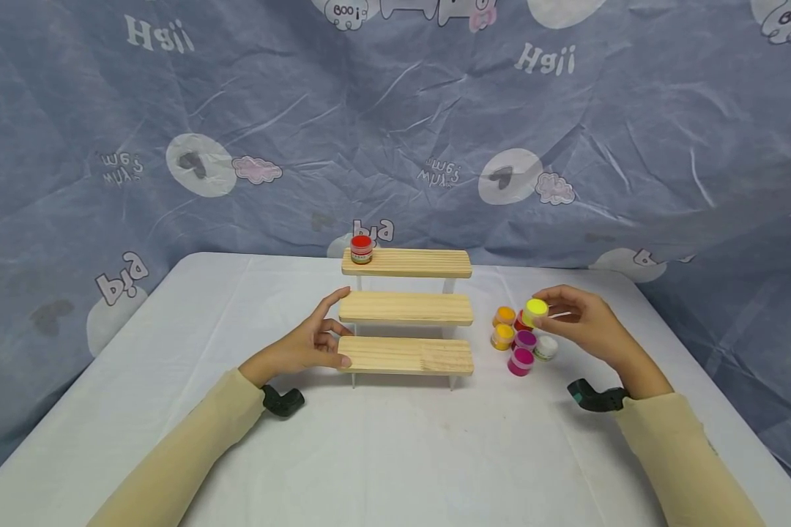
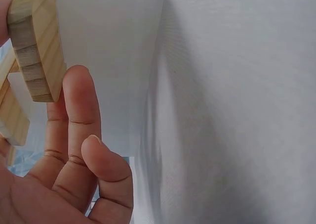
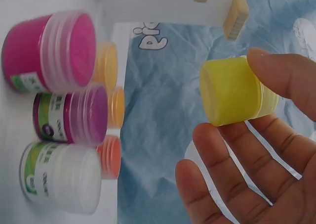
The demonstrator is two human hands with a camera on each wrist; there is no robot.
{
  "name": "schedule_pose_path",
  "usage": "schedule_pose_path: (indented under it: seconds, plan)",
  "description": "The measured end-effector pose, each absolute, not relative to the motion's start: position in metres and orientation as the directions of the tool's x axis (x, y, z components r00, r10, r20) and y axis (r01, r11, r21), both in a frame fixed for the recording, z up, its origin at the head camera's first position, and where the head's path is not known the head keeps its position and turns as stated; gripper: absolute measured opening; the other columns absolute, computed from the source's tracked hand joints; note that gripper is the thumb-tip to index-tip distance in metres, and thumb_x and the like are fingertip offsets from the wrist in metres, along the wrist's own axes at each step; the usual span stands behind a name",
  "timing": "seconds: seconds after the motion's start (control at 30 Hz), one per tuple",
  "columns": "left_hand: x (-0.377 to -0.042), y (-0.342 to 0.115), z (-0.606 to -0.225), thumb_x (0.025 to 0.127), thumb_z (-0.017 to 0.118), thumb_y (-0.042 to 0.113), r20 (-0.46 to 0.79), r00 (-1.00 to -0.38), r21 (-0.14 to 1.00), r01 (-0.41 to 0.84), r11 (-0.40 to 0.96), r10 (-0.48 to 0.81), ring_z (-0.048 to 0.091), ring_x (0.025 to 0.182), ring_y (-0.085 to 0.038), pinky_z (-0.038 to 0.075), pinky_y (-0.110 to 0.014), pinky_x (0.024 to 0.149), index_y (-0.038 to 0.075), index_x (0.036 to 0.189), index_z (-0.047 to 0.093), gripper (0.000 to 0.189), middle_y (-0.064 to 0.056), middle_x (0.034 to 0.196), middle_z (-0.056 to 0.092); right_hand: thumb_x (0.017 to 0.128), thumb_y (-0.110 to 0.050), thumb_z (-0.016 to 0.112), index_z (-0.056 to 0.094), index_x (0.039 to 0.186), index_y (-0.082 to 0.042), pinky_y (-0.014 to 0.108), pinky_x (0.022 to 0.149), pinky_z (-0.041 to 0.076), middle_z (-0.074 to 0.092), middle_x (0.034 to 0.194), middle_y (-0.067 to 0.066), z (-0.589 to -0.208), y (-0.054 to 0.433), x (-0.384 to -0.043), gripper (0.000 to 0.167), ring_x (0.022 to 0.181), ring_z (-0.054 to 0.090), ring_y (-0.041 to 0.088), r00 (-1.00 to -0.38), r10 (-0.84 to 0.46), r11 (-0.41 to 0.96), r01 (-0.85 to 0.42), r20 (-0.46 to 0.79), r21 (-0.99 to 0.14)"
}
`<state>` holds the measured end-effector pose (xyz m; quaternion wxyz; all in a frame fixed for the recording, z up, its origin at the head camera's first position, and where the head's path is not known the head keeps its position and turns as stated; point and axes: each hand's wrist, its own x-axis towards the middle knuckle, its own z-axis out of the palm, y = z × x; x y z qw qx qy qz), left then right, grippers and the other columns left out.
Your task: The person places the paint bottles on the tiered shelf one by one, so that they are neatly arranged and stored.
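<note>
A three-step wooden display stand point(image 1: 405, 308) stands mid-table. My left hand point(image 1: 306, 342) holds its left end, thumb on the lowest board and index finger at the middle one. In the left wrist view, fingertips point(image 2: 80, 85) touch the underside of a board point(image 2: 42, 51). My right hand point(image 1: 583, 322) pinches a small yellow paint jar point(image 1: 535, 312) between thumb and fingers, raised above the other jars. In the right wrist view that yellow jar point(image 3: 229, 90) lies tilted sideways, its label out of sight. A red paint jar point(image 1: 361, 249) sits at the left of the top board.
Several more paint jars cluster right of the stand: orange point(image 1: 504, 316), yellow-orange point(image 1: 502, 337), purple point(image 1: 524, 340), magenta point(image 1: 521, 361) and white point(image 1: 546, 347), with a red one partly hidden behind the raised jar. A grey-blue printed cloth point(image 1: 369, 132) hangs behind the white-covered table point(image 1: 395, 454).
</note>
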<state>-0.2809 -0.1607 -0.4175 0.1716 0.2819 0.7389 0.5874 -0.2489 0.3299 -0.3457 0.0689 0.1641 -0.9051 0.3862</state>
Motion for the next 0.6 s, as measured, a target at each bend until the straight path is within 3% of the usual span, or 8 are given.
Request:
schedule_pose_path:
  seconds: [0.6]
  plan:
    - [-0.281, -0.16, -0.417, 0.09, 0.086, 0.008, 0.09, -0.769, 0.967, 0.22, 0.13, 0.632, 0.065, 0.083, -0.02, 0.05, -0.027, 0.072, 0.027, 0.175, 0.0, 0.123, -0.023, 0.126, 0.06, 0.096, -0.002, 0.081, 0.07, 0.13, 0.005, 0.017, 0.092, 0.053, 0.073, 0.121, 0.018, -0.332, 0.291, -0.243, 0.037, 0.101, 0.064, 0.002, -0.887, -0.338, 0.602, -0.461, 0.315, -0.652]
